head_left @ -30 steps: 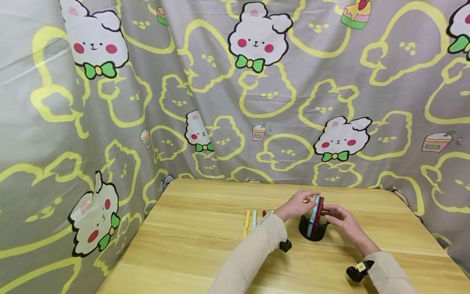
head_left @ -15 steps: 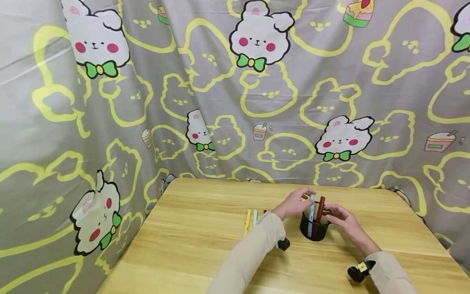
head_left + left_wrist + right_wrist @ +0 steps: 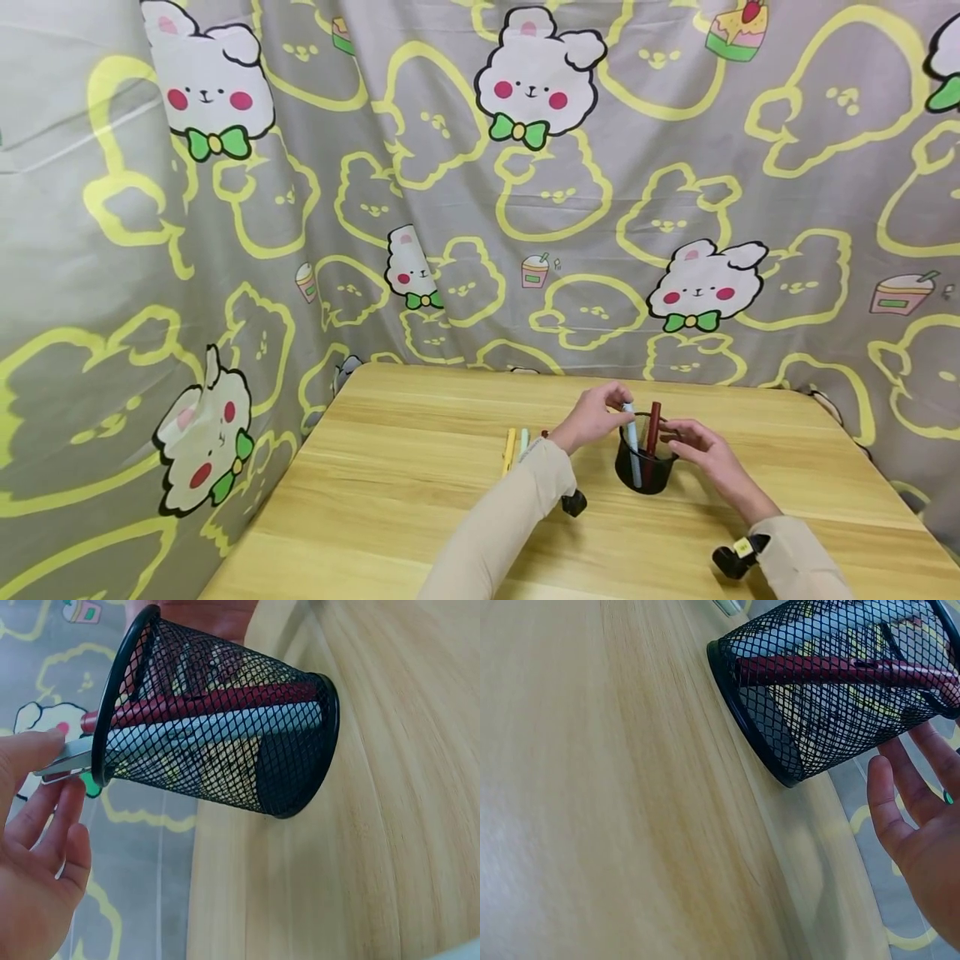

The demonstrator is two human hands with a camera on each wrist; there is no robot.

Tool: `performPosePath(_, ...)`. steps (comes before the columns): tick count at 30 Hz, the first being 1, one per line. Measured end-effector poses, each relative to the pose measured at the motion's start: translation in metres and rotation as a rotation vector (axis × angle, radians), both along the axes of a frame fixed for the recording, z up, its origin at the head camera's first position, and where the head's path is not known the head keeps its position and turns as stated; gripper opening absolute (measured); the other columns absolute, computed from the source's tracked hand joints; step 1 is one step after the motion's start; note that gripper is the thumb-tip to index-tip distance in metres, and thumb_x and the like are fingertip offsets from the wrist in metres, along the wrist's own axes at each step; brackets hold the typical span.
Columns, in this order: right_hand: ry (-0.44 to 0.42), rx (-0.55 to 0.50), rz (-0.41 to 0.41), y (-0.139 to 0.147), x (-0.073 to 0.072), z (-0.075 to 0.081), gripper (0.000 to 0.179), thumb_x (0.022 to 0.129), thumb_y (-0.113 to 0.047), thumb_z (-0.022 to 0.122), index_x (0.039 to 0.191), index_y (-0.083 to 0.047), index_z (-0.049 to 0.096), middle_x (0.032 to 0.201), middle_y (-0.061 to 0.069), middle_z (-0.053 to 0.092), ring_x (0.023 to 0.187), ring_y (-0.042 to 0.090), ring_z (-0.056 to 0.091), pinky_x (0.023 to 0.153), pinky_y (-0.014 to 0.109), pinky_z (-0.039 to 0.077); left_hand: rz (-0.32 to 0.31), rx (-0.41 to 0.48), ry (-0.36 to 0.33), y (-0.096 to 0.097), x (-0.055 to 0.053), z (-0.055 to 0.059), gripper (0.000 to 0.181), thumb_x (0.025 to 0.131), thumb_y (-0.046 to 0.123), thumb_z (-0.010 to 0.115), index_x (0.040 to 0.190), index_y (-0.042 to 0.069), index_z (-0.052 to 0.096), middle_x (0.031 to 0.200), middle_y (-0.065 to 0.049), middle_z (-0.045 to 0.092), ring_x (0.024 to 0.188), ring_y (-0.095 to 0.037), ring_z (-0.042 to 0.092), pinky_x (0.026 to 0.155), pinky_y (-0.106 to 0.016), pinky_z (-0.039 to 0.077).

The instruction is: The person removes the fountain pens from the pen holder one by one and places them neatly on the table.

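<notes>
Black mesh on the pen cup, dark red and pale blue on the pens inside, yellow and mint on the pens lying on the light wooden table, grey with yellow-outlined and white rabbits on the cloth, beige on the sleeves.

No words, numbers or brand marks can be read anywhere. The curtain filling the upper frame carries only drawn rabbits, cups and cake, no lettering.
</notes>
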State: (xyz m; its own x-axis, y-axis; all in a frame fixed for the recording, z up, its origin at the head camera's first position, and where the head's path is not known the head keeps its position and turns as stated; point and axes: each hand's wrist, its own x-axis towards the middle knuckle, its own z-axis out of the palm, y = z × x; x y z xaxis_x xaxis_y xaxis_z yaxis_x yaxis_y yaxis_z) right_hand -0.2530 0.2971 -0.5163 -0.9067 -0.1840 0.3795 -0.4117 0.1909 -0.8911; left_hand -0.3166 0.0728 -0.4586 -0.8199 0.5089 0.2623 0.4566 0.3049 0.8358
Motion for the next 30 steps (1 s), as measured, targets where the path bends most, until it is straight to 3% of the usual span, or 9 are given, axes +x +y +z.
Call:
performPosePath(5,-0.014,0.011,-0.018,0.0,0.001,-0.001,0.032,0.094,-0.003,0.056,0.121,0.014,0.049,0.111,-0.004,0.064,0.095,0.004,0.059,0.075,0.018,0.049,0.01,-0.024,-0.013,-0.006,0.002,-0.003,0.019,0.087,0.013,0.07,0.105,0.013,0.064,0.092,0.011,0.062,0.08,0.001,0.055,0.07,-0.017,0.047)
performPosePath(12,-0.046,0.054,-0.061,0.0,0.003,-0.001,0.032,0.094,-0.001,0.053,0.123,0.013,0.048,0.109,-0.013,0.059,0.092,-0.003,0.055,0.074,0.018,0.048,-0.021,-0.048,-0.031,-0.01,0.003,-0.007,0.024,0.087,0.011,0.07,0.11,0.013,0.065,0.085,0.008,0.063,0.076,0.001,0.056,0.066,-0.017,0.047)
performPosePath(18,-0.034,0.047,-0.056,0.0,0.001,-0.002,0.032,0.094,-0.001,0.054,0.122,0.013,0.049,0.109,-0.013,0.06,0.092,-0.004,0.055,0.074,0.018,0.047,0.013,-0.013,-0.013,-0.013,0.004,-0.002,0.022,0.089,0.015,0.067,0.111,0.018,0.065,0.089,0.011,0.062,0.08,0.0,0.057,0.068,-0.019,0.048)
performPosePath(24,-0.036,0.048,-0.048,0.0,0.001,-0.004,0.032,0.093,0.0,0.054,0.122,0.013,0.048,0.109,-0.015,0.059,0.093,-0.004,0.055,0.075,0.017,0.047,0.052,0.116,0.01,-0.018,0.0,0.013,0.024,0.088,0.013,0.069,0.112,0.015,0.066,0.092,0.007,0.065,0.081,-0.002,0.059,0.069,-0.02,0.05)
performPosePath(30,-0.038,0.043,-0.048,0.001,0.0,-0.002,0.031,0.094,-0.001,0.054,0.122,0.013,0.048,0.109,-0.012,0.06,0.092,-0.001,0.056,0.074,0.018,0.048,0.076,0.347,-0.044,-0.029,-0.004,0.035,0.027,0.086,0.007,0.069,0.112,0.01,0.064,0.094,0.002,0.065,0.081,-0.006,0.06,0.073,-0.022,0.051)
